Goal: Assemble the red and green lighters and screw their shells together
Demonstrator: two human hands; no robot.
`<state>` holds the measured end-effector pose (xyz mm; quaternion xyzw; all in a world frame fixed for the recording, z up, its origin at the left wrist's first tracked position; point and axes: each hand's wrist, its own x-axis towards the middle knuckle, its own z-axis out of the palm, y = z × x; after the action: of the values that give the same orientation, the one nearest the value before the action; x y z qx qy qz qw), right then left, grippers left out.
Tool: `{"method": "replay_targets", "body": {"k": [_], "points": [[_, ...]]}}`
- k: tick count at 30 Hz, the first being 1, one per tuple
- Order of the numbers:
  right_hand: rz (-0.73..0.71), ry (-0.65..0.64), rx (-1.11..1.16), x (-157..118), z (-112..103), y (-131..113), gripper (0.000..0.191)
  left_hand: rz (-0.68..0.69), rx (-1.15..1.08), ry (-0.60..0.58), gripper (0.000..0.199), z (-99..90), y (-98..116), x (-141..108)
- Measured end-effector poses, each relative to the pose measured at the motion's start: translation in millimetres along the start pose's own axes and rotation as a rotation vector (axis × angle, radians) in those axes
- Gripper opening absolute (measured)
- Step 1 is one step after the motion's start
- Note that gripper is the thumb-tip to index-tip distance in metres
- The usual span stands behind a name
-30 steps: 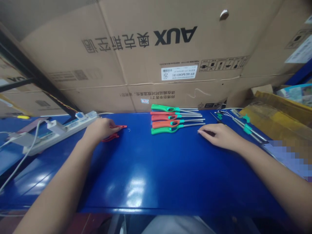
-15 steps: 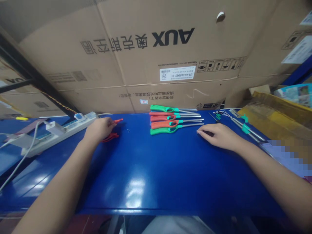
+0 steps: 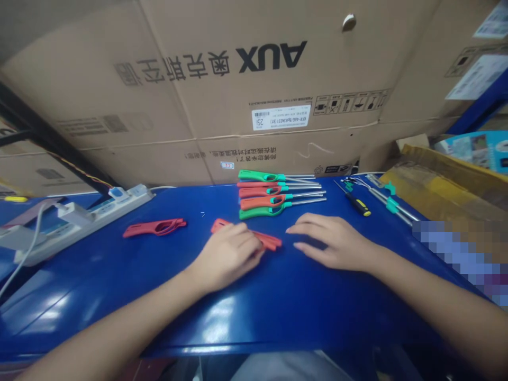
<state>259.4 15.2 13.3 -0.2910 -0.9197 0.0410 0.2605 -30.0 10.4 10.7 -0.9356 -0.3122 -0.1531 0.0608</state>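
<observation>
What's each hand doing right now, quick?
Left hand: closed, holding a red handle casing.
Right hand: open, thumb and fingers apart, nothing visible in its grip.

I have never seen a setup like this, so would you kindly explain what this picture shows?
There is no machine: these are a person's bare hands, seen by a head-worn camera looking forward and down. The left hand grips a red plastic piece; the right hand, fingers apart, holds nothing visible. On the blue table lie a red handle, a row of green and red lighters with metal tubes, a screwdriver and a white power strip. Behind stands printed cardboard.
</observation>
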Motion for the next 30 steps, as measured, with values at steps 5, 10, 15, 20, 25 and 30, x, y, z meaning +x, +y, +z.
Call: {"method": "replay_targets", "body": {"k": [5,10,15,20,25,30], "points": [[-0.104,-0.167,0.165,3,14,-15,0.033,0.176,-0.134,0.068,0.017,16.3,23,-5],[-0.064,-0.209,0.279,3,25,-11,0.023,0.175,-0.278,0.06,0.015,21.5,16,-5],[-0.014,-0.291,0.247,5,16,-1,0.018,0.164,-0.284,0.018,0.026,23.1,8,-6],[0.04,-0.368,0.245,1,-7,14,0.007,0.041,-0.33,0.07,0.038,25.8,-4,-5],[0.105,-0.387,0.21,-3,-19,25,0.016,-0.097,-0.463,-0.019,0.05,31.8,-13,-4],[0.116,-0.371,0.195,-3,-16,24,0.02,-0.126,-0.507,-0.015,0.044,31.7,-13,-4]]}}
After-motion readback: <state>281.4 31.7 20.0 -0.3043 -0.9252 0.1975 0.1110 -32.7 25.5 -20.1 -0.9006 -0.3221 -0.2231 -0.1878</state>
